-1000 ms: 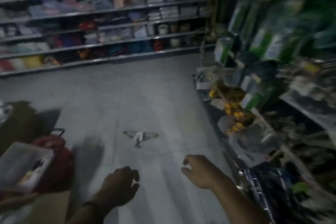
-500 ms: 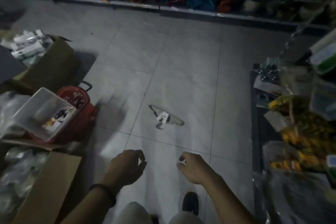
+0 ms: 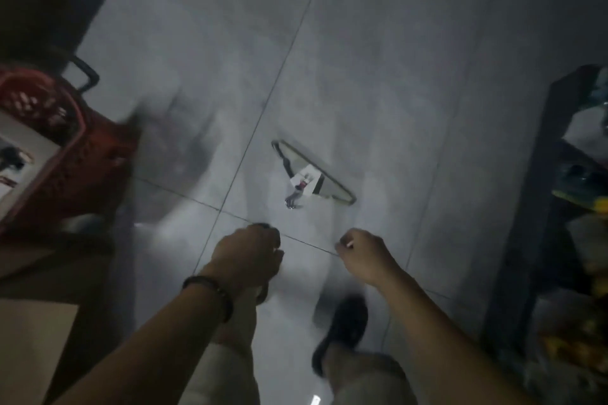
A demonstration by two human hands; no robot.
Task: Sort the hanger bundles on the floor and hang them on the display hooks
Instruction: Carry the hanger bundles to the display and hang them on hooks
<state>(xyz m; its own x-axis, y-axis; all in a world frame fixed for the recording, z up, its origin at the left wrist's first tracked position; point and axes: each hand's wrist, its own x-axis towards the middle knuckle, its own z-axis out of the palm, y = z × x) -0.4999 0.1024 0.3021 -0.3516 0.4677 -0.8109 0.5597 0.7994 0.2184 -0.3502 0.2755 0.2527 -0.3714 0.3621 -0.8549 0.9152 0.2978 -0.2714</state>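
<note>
A hanger bundle with a white paper label and a metal hook lies flat on the grey tiled floor, in the middle of the view. My left hand hovers just below and left of it, fingers loosely curled, holding nothing. To the right, my right hand hangs in the same loose curl, also empty, a little short of the bundle. Neither hand touches the bundle. No display hooks are in view. The picture is dim and blurred.
A red shopping basket with a black handle and a white box in it stands at the left. A cardboard box sits at the lower left. A dark shelf unit with packaged goods runs along the right. My feet are below the hands.
My view has tipped down from the far shelves to the floor. The hanger bundle now lies closer to both hands, which stay empty and have moved toward it.
</note>
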